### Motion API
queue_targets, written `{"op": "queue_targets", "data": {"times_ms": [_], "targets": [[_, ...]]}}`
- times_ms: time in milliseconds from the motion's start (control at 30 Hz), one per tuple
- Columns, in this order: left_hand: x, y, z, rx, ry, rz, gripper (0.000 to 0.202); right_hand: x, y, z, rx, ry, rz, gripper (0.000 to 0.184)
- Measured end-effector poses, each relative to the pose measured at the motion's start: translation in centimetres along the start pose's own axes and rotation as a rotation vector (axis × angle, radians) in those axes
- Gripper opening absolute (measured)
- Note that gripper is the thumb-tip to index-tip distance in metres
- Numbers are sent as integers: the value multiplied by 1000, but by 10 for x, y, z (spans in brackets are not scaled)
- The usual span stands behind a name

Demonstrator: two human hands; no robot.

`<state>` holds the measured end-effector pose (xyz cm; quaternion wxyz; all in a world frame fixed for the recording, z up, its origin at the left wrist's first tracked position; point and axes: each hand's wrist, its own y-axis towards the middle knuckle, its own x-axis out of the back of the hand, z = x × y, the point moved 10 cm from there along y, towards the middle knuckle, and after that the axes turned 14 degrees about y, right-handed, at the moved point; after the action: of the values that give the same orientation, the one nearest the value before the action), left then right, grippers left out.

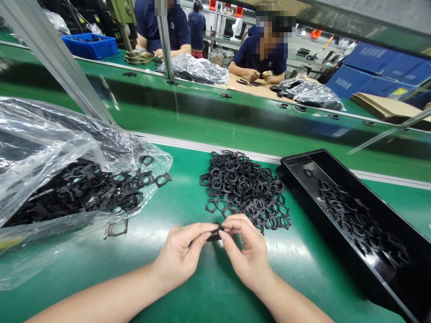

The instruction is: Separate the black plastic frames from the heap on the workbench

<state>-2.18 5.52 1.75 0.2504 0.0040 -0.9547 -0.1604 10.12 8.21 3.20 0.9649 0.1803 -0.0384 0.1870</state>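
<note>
My left hand (182,253) and my right hand (247,251) meet over the green table, fingers pinched together on one small black ring-shaped part (215,234) held between them. Just beyond my hands lies a loose pile of the same black parts (242,186). On the left a clear plastic bag (50,152) spills more of these parts (97,190) onto the table, and a single part (116,229) lies apart near its mouth. To the right a long black tray (296,179) holds several more parts (357,220).
A green conveyor belt (215,121) runs behind the table, with a slanted metal post (63,67) at the left. Across it, people in dark blue shirts (266,56) work by plastic bags of parts (198,69). A blue bin (90,45) and blue boxes (380,67) stand farther back.
</note>
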Motion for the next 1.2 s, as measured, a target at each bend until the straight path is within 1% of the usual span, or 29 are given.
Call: {"op": "queue_targets", "data": {"times_ms": [133, 233, 333, 467, 533, 633, 700, 767, 867, 967, 1000, 1067, 1133, 1200], "targets": [[-4, -1, 6, 41, -22, 40, 22, -6, 2, -13, -120, 116, 64, 10], [-11, -2, 11, 103, -39, 123, 19, -5, 5, -12, -104, 116, 73, 9], [-14, 0, 13, 152, -34, 195, 18, -3, 7, -8, -66, 84, 73, 9], [-14, 3, 11, 120, 73, 240, 19, -6, 7, -6, -50, 49, 86, 8], [-15, 3, 14, 145, 17, 250, 21, -7, 7, -7, -71, 56, 88, 9], [-18, 3, 20, 226, -143, 257, 22, -8, 7, -9, -110, 104, 86, 10], [-21, 4, 19, 258, -200, 290, 21, -6, 8, -11, -127, 131, 81, 10], [-23, 7, 16, 252, -199, 337, 18, -5, 9, -11, -131, 134, 94, 10], [-21, 11, 11, 182, -142, 367, 13, -10, 9, -8, -94, 95, 159, 9], [-17, 13, 7, 74, -16, 333, 25, -14, 8, -3, -35, 44, 182, 10], [-15, 13, 6, 42, 35, 304, 29, -13, 7, -2, -23, 39, 166, 9], [-6, 14, 6, 8, 113, 213, 29, -8, 8, -3, -24, 55, 101, 8], [5, 16, 8, 39, 112, 104, 24, -2, 8, -7, -57, 71, 44, 10], [15, 15, 11, 107, 47, 6, 19, -2, 8, -11, -89, 55, 33, 10]]}}
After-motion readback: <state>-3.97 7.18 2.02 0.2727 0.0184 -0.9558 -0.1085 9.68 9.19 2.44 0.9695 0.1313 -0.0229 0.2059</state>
